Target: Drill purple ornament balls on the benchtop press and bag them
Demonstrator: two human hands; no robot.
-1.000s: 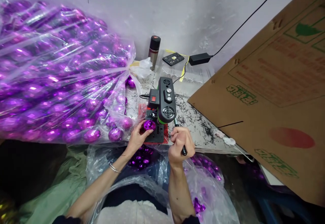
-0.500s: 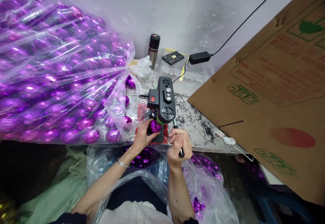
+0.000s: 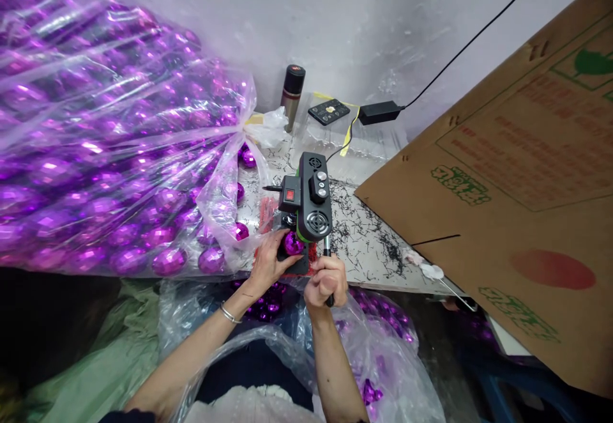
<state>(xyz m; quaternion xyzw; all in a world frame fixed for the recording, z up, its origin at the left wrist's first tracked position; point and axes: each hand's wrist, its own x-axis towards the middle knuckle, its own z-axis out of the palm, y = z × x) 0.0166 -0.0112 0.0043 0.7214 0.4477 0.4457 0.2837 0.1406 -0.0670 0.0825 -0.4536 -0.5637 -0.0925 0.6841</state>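
Observation:
A small black machine (image 3: 315, 196) with round vents, silver knobs and a red switch stands at the table's front. Under its near end sits a shiny purple faceted ball (image 3: 293, 243). My left hand (image 3: 272, 260) grips this ball from the left, thumb in front and fingers behind. Wrapped round the black grip of the machine's lever (image 3: 327, 245) is my right hand (image 3: 326, 282). The underside of the ball is hidden.
Purple balls fill a large clear bag (image 3: 110, 148) at left. A large cardboard box (image 3: 517, 218) leans at right. Behind stand a thermos (image 3: 292, 94), a black patterned item (image 3: 329, 111) and a power adapter (image 3: 380, 112). Black clippings litter the table (image 3: 357, 263).
My right hand has moved left with the lever, closer to the machine. My left hand stays at the ball. The view has shifted slightly.

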